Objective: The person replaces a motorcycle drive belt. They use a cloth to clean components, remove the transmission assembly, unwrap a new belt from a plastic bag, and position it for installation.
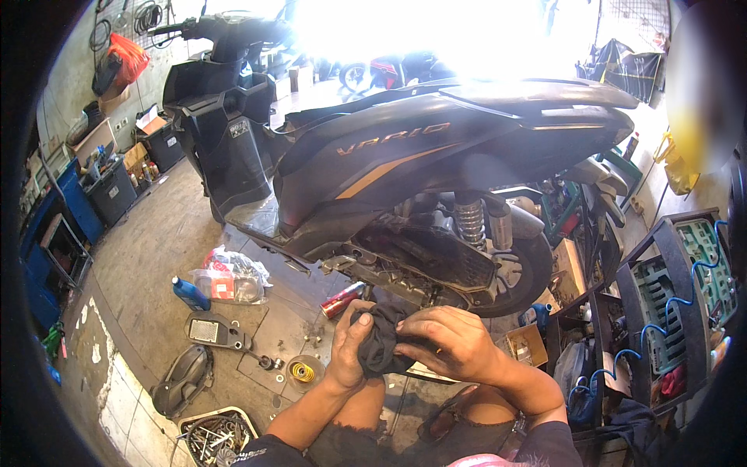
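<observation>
Holding a bunched black cloth [381, 340] between both hands, just above the bent knees and on the near side of the parked scooter [389, 148]. Curling the left hand [350, 350] around the cloth's left side, half closed, with the thumb lying up along it. Bending the right hand [447, 336] in from the other side, fingers loosely curved, touching the cloth's edge with the fingertips and thumb. Not showing the inside of the folds, so cannot tell whether anything is wrapped there.

Looking past the cloth at a red can [341, 300] slanting just beyond the left hand. Facing the scooter's dark side panel with its orange stripe, and seeing the rear wheel [533, 276] off to the right.

Seeing on the floor to the left a yellow coil spring [302, 371], a dark part with a pale mesh panel [205, 332], a black cover [183, 381] and a tray [240, 413] heaped with small metal pieces. Finding a blue bottle [190, 294] farther out, near some clear plastic bags [237, 272].

Glimpsing on the right an open cardboard box [527, 346], then a dark rack bearing green tool cases [665, 346], with a blue hose [691, 289] looping across.
</observation>
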{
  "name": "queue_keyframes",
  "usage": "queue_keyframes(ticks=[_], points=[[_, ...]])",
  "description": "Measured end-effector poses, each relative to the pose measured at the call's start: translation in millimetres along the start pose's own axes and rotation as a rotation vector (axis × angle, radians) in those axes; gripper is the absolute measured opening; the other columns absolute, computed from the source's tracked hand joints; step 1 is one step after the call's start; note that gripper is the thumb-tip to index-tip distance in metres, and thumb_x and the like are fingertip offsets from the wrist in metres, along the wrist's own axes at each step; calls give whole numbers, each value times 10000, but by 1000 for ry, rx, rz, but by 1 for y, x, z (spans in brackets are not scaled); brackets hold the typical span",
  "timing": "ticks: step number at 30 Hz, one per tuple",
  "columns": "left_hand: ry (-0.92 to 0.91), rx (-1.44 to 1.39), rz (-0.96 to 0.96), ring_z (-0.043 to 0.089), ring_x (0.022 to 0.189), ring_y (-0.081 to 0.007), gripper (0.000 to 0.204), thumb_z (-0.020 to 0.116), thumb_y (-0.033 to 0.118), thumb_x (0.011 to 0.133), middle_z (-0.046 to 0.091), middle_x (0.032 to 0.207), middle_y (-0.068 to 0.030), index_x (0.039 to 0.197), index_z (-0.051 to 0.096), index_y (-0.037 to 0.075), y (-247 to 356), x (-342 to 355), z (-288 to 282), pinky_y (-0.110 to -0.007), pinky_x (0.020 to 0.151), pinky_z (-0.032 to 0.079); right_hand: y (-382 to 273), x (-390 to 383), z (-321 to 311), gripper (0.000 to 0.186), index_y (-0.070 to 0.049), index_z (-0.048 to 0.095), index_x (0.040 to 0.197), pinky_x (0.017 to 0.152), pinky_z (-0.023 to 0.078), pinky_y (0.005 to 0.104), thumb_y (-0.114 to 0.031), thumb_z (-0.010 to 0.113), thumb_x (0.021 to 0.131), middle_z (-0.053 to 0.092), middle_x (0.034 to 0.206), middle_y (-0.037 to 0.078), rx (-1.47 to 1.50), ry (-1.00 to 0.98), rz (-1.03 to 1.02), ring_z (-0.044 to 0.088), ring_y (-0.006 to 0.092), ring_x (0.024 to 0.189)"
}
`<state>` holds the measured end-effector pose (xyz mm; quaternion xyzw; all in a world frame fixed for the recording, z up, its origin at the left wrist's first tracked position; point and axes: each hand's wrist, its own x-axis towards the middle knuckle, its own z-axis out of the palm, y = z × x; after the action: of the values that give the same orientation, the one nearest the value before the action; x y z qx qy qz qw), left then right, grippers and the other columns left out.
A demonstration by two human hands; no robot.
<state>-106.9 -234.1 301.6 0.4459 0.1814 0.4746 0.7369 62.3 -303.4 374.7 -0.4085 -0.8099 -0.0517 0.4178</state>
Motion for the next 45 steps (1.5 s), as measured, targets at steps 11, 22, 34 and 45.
queue_keyframes(ticks=[11, 22, 34, 45], points=[[-11, 36, 28, 667, 966, -240, 440, 484, 379, 973, 654, 1065, -175, 1149, 566, -16, -3, 1, -3, -363, 893, 545, 2, -4, -2, 245, -51, 643, 925, 684, 553, 338, -165, 825, 806, 706, 969, 78, 24, -56, 37, 689, 243, 776], [5, -18, 23, 669, 971, -240, 440, 503, 385, 973, 654, 1071, -176, 1150, 564, -13, -5, 0, -4, -367, 902, 547, 1, -2, -2, 252, -36, 635, 888, 686, 559, 338, -166, 832, 801, 704, 970, 84, 10, -46, 14, 693, 246, 774], [-40, -83, 18, 647, 897, -140, 333, 538, 325, 1004, 647, 1019, -95, 1143, 537, 22, -2, 1, -2, -278, 804, 534, 1, -3, -2, 238, -47, 629, 892, 695, 558, 341, -158, 823, 810, 702, 984, 83, 7, -54, 18, 695, 248, 788], [-31, -76, 37, 651, 890, -142, 338, 536, 323, 1006, 661, 1009, -103, 1137, 544, 12, -6, 2, -1, -281, 802, 534, -1, -3, -1, 225, -55, 657, 938, 720, 562, 346, -153, 817, 814, 699, 992, 86, 4, -30, 35, 700, 259, 828]])
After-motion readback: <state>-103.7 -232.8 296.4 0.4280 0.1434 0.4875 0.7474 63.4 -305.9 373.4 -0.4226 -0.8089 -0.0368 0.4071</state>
